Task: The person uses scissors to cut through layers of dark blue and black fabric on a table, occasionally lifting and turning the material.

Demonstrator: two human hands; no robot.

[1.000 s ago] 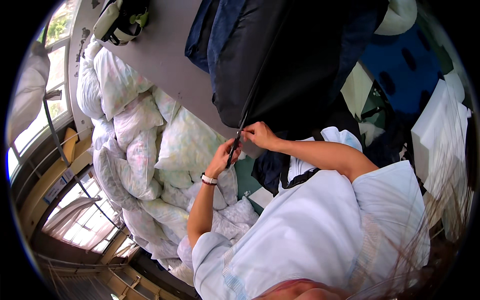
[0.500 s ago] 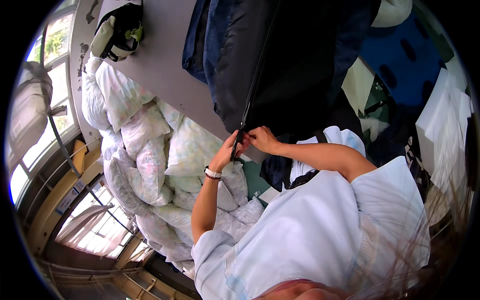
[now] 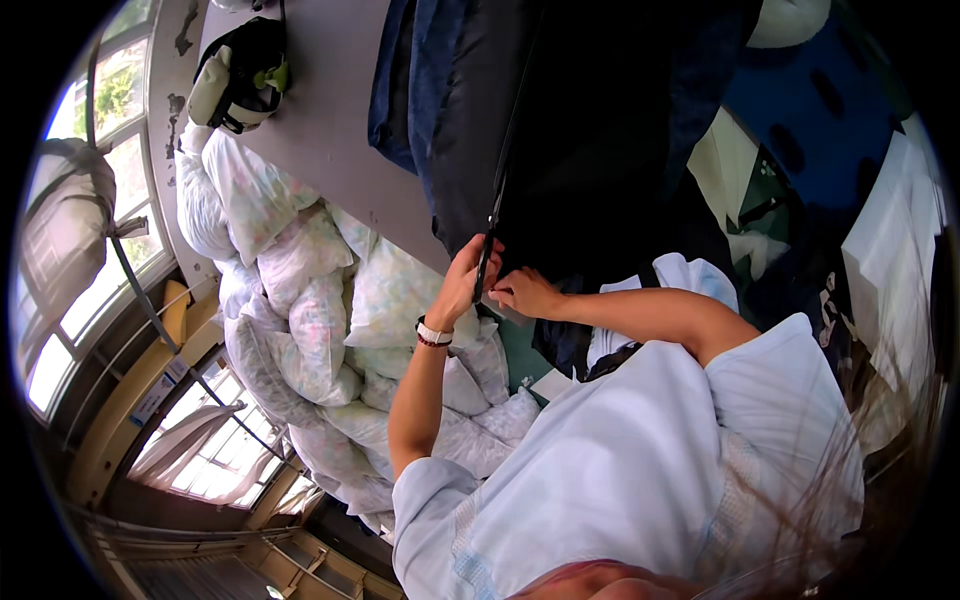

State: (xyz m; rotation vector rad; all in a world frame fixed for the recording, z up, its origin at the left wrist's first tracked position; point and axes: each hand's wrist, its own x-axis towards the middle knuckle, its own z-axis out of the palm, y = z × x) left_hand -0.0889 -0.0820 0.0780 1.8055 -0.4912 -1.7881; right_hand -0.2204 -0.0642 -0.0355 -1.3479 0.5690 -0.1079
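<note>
A large dark garment (image 3: 590,130), black with navy panels, spreads across the table in front of me. A long black zipper (image 3: 497,195) runs down it, with a small shiny spot near its lower end. My left hand (image 3: 460,285), wearing a pale band and a dark red bracelet, is closed around that lower end, and the black strip shows across the fingers. Just to its right, my right hand (image 3: 530,293) has its fingers bent and drawn together by the strip. Whatever its fingertips hold is too small to make out.
Floral pillow-like bundles (image 3: 300,290) are heaped left of my arm, below the grey tabletop (image 3: 330,120). A black and white bag-like item (image 3: 240,80) lies at the far left. White sheets (image 3: 890,230) and blue fabric (image 3: 800,100) are on the right.
My left hand has moved slightly up along the zipper's lower end. My right hand has dropped a little and come slightly apart from it. The whole view has shifted slightly.
</note>
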